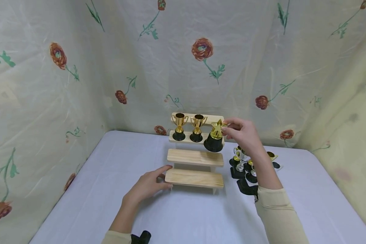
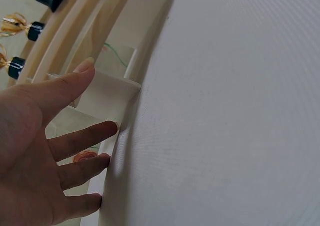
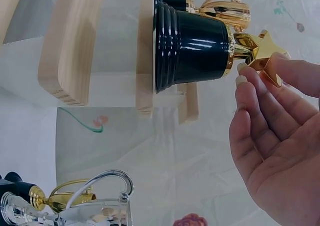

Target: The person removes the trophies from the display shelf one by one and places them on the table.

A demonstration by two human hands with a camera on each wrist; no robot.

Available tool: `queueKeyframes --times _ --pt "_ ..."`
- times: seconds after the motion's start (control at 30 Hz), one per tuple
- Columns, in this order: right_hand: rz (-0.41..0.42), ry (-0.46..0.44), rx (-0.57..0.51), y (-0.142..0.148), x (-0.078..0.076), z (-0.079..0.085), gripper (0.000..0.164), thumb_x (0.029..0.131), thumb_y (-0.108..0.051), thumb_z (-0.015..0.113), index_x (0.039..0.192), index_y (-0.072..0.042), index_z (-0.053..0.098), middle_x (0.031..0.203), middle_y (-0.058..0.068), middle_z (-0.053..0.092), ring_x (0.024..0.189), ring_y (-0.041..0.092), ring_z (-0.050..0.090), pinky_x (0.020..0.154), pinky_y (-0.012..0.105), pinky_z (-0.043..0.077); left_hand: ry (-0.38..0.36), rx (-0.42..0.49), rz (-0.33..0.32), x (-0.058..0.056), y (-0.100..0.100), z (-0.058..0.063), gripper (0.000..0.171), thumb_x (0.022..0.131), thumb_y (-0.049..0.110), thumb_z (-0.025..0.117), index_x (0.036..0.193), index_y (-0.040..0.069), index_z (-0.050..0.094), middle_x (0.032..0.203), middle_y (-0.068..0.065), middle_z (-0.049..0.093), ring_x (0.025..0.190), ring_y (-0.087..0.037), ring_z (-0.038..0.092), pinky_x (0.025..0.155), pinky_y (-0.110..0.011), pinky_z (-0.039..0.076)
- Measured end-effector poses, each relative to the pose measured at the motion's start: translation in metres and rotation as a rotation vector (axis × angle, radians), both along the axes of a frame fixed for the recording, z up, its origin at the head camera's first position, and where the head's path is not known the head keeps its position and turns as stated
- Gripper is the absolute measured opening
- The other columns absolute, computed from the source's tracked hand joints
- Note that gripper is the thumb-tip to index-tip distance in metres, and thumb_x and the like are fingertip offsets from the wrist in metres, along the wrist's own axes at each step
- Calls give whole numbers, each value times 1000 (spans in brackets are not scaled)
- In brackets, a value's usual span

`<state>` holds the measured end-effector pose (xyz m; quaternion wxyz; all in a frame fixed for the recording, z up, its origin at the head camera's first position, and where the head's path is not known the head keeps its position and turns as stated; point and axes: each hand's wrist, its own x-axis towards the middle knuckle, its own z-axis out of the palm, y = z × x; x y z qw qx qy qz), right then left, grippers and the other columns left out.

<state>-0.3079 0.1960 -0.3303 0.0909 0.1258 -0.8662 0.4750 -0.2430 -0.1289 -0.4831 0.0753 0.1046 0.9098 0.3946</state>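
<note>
My right hand (image 1: 243,136) pinches a gold star trophy (image 1: 214,143) by its star, thumb on one side and fingers on the other. Its black base overlaps the right end of the top tier in the head view and stands right at the tier's surface in the right wrist view. Two gold cup trophies (image 1: 179,119) (image 1: 198,121) with black bases stand to its left on that tier. My left hand (image 1: 147,185) touches the left end of the wooden tiered stand's lowest shelf (image 1: 193,177), its fingers spread and its thumb at the edge.
The stand's middle shelf (image 1: 195,157) lies between the top and lowest tiers. Right of the stand, a group of gold and silver trophies (image 1: 240,166) sits on the white-covered table (image 1: 189,217), partly hidden by my right forearm. A flowered curtain (image 1: 235,67) hangs close behind.
</note>
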Motion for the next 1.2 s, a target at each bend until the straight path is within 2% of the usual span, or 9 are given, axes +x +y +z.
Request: queueKeyframes --times 0.1,0.37,0.6,0.9,1.2 --pt "1 -1 9 1 3 2 34 94 -23 67 121 -3 66 93 15 73 71 4 67 68 23 55 -2 -3 6 0 0 0 67 83 44 77 143 42 48 116 0 71 112 -22 63 89 -48 49" --pt "48 -1 22 2 11 5 30 94 -20 67 118 -1 66 94 19 72 74 3 69 72 25 58 -3 -9 6 0 1 -1 67 83 44 77 143 43 48 116 1 71 111 -20 63 87 -45 49" --pt "56 14 54 3 16 4 27 94 -19 67 115 -2 67 91 16 74 81 25 74 73 28 58 2 -14 8 0 1 -1 67 83 44 78 143 42 48 116 1 71 111 -20 63 87 -43 49" --pt "64 8 90 4 22 2 27 94 -20 67 117 -4 67 91 17 74 73 11 69 73 27 55 -4 -18 12 1 1 1 67 83 44 78 143 42 48 116 2 71 112 -20 63 87 -43 48" --pt "82 -12 117 10 26 1 26 95 -21 67 117 -5 67 91 17 74 75 13 68 73 27 55 -1 -15 17 1 1 1 68 82 44 78 143 43 48 116 2 71 110 -20 64 85 -43 49"
